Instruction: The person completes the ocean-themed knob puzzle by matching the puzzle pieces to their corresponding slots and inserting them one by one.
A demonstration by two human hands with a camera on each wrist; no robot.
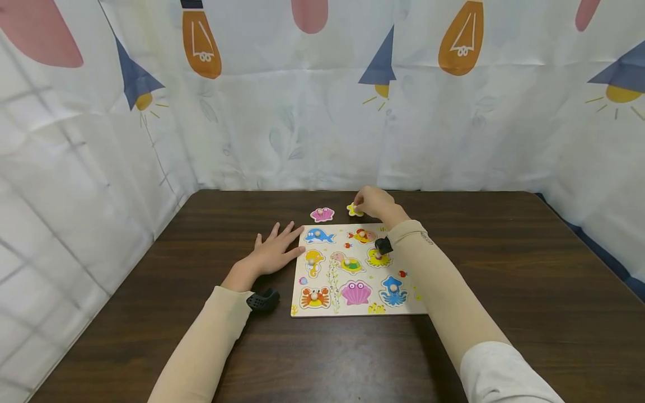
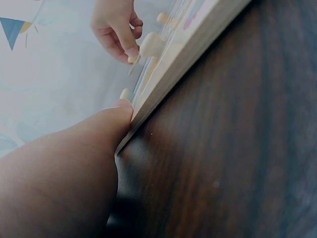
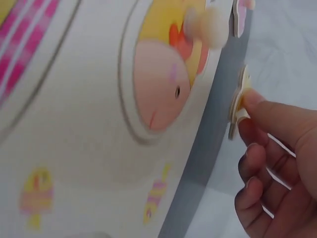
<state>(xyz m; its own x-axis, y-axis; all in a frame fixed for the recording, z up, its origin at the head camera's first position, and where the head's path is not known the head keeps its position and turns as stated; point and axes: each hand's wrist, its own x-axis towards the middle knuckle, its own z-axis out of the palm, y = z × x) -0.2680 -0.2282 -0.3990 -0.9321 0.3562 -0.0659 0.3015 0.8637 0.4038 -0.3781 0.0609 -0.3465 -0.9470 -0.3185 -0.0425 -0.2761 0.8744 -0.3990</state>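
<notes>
My right hand (image 1: 375,202) reaches past the far edge of a wooden knob puzzle board (image 1: 347,312). Between thumb and forefinger it pinches a yellow star-shaped puzzle piece (image 3: 238,101); whether the piece touches the table I cannot tell. A loose pink shell piece (image 1: 322,215) lies left of that hand, beyond the board. With fingers spread, my left hand (image 1: 274,249) rests at the board's left edge, its thumb touching the rim in the left wrist view. On the board sit knobbed pieces, among them a whale (image 1: 322,236), crab (image 1: 315,298) and squid (image 1: 393,292). The board's pink shell picture (image 1: 355,293) shows no knob.
A dark wooden table (image 1: 201,280) carries everything. A white curtain (image 1: 302,112) with lamp prints hangs behind it and along the left side. Black wrist devices are strapped on both arms; the right forearm covers the board's right part.
</notes>
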